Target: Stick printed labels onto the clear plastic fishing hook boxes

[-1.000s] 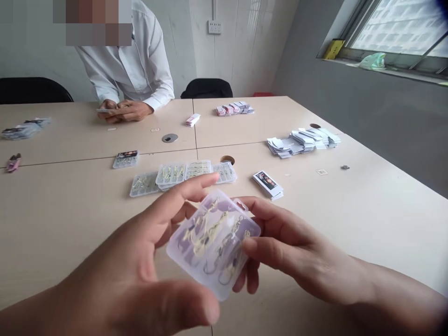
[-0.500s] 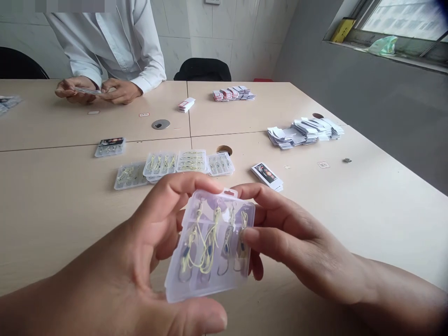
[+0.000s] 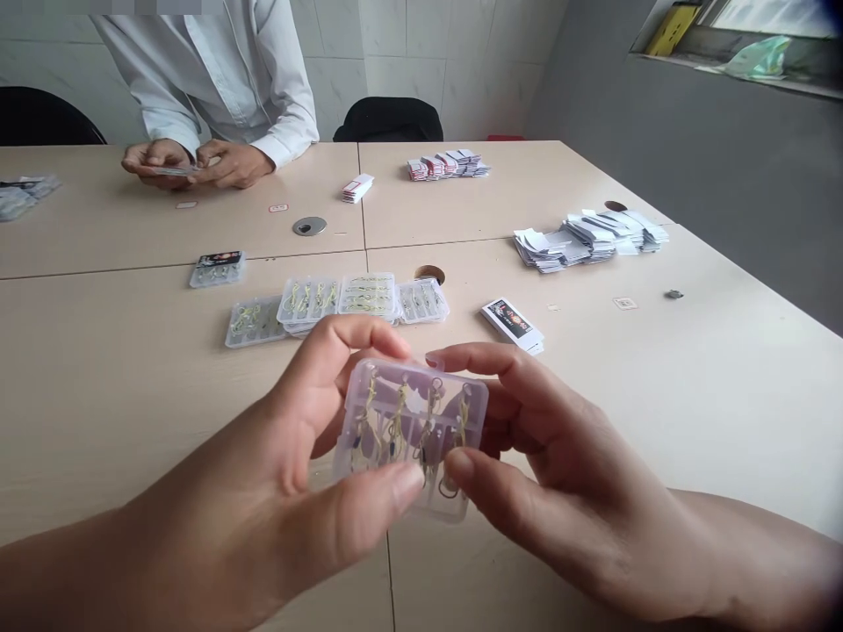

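A clear plastic box point(image 3: 348, 421) is tilted up in front of me, held between both hands over the table. Inside it, several fishing hooks point(image 3: 396, 426) tied with pale yellow line sit in a row of compartments. My left hand point(image 3: 296, 474) is closed on the box's left side, thumb across its lower face and fingers behind the top. My right hand point(image 3: 566, 483) grips the right side, thumb on the lower right of the face, other fingers behind. Whether the lid is fully latched cannot be made out.
Beyond my hands stand filled hook boxes point(image 3: 308, 300), and a box with a black card point(image 3: 217, 269) is further left. Printed cards point(image 3: 512, 324) lie right of centre, folded white papers point(image 3: 593, 239) behind them. Across the table point(image 3: 724, 395), a person in a white shirt point(image 3: 224, 79) handles something flat.
The box has tipped and looks shorter from my view. My left thumb has moved up from below its bottom edge onto its face. The view has shifted slightly.
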Demonstrator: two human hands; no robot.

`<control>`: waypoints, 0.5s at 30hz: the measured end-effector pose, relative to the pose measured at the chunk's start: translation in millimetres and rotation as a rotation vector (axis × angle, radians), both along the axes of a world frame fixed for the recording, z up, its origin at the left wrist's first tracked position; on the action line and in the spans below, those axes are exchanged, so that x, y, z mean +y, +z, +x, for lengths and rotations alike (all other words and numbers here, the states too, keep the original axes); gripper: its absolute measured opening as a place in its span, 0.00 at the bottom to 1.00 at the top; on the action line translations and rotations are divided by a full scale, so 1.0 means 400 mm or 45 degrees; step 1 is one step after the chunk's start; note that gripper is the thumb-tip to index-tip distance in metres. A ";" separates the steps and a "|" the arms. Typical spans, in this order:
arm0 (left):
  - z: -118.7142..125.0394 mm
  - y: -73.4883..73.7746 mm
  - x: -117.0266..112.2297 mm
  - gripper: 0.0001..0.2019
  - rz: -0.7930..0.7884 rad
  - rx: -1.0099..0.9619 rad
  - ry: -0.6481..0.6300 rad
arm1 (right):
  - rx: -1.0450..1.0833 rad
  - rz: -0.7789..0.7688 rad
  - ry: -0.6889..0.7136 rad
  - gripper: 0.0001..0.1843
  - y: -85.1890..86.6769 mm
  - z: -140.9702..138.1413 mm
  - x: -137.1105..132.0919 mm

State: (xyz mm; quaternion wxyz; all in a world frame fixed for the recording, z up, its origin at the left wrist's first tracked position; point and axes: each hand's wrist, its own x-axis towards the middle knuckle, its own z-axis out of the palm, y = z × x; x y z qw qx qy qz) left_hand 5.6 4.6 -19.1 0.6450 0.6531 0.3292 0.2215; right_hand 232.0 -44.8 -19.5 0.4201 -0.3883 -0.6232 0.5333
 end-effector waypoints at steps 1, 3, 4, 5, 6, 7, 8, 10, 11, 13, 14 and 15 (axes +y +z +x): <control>0.007 0.007 0.003 0.18 0.002 0.010 0.015 | -0.003 0.011 0.005 0.21 -0.003 -0.001 -0.002; 0.017 0.015 0.005 0.18 -0.016 0.021 0.028 | 0.004 0.035 0.005 0.25 -0.009 -0.006 -0.003; 0.020 0.016 0.005 0.18 -0.035 0.019 0.027 | 0.008 0.046 0.006 0.26 -0.012 -0.008 -0.003; 0.021 0.015 0.004 0.17 -0.056 0.015 0.026 | 0.016 0.057 0.006 0.27 -0.016 -0.010 -0.003; 0.022 0.014 0.002 0.16 -0.072 0.010 0.029 | 0.023 0.064 0.011 0.28 -0.021 -0.012 -0.004; 0.022 0.013 0.001 0.15 -0.079 0.000 0.038 | 0.026 0.070 0.017 0.29 -0.025 -0.014 -0.004; 0.023 0.011 0.000 0.14 -0.082 -0.006 0.049 | 0.024 0.070 0.023 0.29 -0.030 -0.014 -0.005; 0.024 0.007 -0.002 0.13 -0.092 -0.026 0.070 | 0.015 0.078 0.029 0.30 -0.038 -0.015 -0.007; 0.026 0.006 -0.002 0.13 -0.101 -0.041 0.081 | 0.007 0.081 0.026 0.30 -0.041 -0.014 -0.009; 0.030 0.004 -0.003 0.13 -0.138 -0.070 0.104 | -0.010 0.101 0.012 0.31 -0.045 -0.013 -0.011; 0.031 0.004 -0.004 0.13 -0.151 -0.078 0.116 | -0.018 0.113 0.005 0.32 -0.045 -0.013 -0.012; 0.033 0.003 -0.004 0.14 -0.160 -0.079 0.130 | -0.029 0.123 0.000 0.32 -0.045 -0.012 -0.012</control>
